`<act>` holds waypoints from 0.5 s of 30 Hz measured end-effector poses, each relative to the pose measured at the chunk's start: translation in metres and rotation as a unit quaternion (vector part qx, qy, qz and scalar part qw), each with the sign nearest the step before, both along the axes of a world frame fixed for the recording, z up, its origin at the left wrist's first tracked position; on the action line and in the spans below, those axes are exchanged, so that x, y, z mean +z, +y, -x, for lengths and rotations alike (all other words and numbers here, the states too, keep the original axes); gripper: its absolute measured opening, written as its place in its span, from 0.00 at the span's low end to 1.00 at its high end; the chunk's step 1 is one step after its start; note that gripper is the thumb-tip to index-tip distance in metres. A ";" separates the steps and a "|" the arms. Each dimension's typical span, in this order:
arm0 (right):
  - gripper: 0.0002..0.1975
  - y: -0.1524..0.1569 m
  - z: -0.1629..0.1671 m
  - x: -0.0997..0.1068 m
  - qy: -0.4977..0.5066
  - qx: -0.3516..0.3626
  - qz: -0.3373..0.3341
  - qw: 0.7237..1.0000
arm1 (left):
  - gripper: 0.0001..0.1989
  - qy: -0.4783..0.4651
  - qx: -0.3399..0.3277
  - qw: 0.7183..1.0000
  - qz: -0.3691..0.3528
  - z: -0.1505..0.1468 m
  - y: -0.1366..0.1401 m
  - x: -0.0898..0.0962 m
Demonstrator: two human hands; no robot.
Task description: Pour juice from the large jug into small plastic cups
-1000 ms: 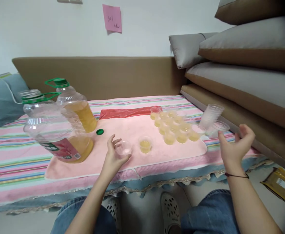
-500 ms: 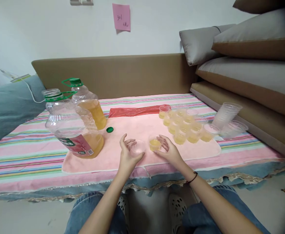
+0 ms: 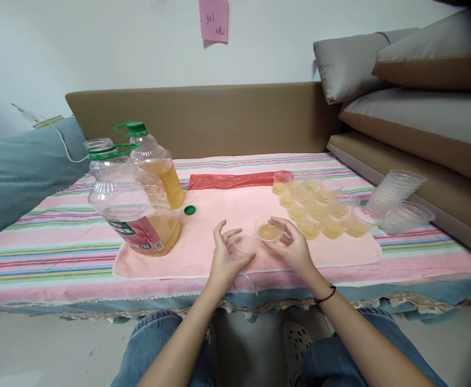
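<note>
The right hand (image 3: pixel 294 247) has just come in from the far right of the scene, where it hung open near the stack of clear cups (image 3: pixel 396 191), and its grip is now closed around the right side of the filled cup (image 3: pixel 268 233), which holds a little yellow liquid. That cup has gone from standing alone on the pink mat (image 3: pixel 203 236) to being in the hand, and it looks tipped or slightly raised; I cannot tell whether its base is clear of the mat. The left hand (image 3: pixel 227 263) has stayed in place, thumb and fingers apart on either side of the empty cup (image 3: pixel 244 244), just left of the filled one; whether they press on its wall is unclear. So both cups now sit side by side between the hands at the near edge, which I judge shifts the work from reaching to handling this pair. The group of filled cups (image 3: pixel 313 215) remains to the right, while at left the uncapped bottle (image 3: pixel 118 193) and the capped bottle (image 3: pixel 165 177) stand untouched, with a loose green cap (image 3: pixel 189 210) beside them.
</note>
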State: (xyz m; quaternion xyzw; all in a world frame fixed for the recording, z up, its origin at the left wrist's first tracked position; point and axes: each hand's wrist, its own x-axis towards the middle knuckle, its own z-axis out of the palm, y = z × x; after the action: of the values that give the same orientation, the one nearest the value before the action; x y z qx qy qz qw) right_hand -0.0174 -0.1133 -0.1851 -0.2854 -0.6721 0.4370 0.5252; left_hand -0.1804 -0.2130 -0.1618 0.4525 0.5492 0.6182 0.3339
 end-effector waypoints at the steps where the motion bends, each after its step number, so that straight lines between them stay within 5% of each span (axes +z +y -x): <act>1: 0.26 0.000 -0.001 0.003 -0.004 -0.005 -0.013 1.000 | 0.47 -0.008 -0.007 1.000 0.005 -0.001 0.000 0.000; 15: 0.23 -0.003 -0.008 0.027 -0.074 -0.060 -0.161 0.982 | 0.48 -0.025 -0.056 0.998 -0.012 -0.008 0.000 -0.003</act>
State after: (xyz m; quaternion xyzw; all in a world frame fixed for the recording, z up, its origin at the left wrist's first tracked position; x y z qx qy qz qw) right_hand -0.0095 -0.1159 -0.1583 -0.2682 -0.7527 0.2685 0.5380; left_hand -0.1727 -0.2133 -0.1652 0.4706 0.5070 0.6164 0.3761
